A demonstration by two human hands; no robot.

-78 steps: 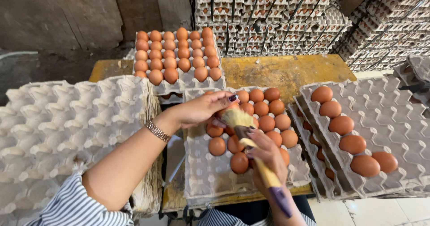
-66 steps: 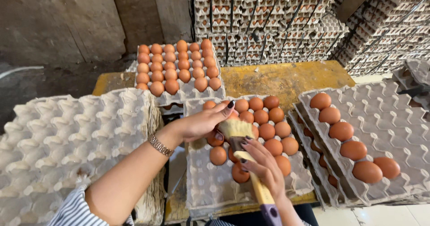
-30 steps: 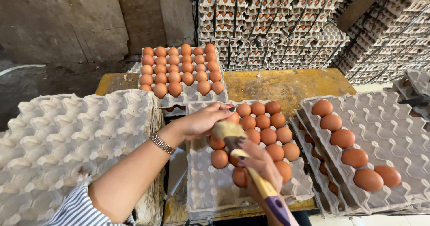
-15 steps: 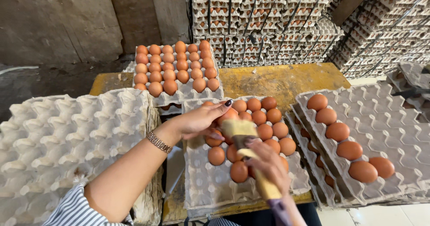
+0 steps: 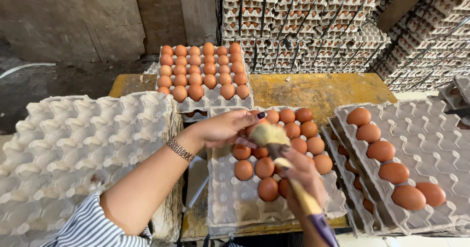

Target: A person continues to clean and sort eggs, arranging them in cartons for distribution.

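My left hand (image 5: 226,128) reaches over the middle grey egg tray (image 5: 230,198) and rests its fingers on a brown egg (image 5: 251,128) in the upper rows. My right hand (image 5: 304,176) grips a yellow-handled brush (image 5: 298,190), whose pale bristles (image 5: 268,135) press against that egg beside my left fingers. The middle tray holds several brown eggs (image 5: 264,168) in its upper right part; its lower left cups are bare.
A full tray of brown eggs (image 5: 203,73) sits behind on the yellow table (image 5: 318,88). A stack of empty trays (image 5: 78,149) stands at left. Trays at right (image 5: 431,149) hold several eggs (image 5: 381,150). Strapped stacks of egg trays (image 5: 303,22) line the back.
Both hands stay over the same eggs in the middle tray, with small brush strokes. The view shifts slightly; nothing is picked up or set down.
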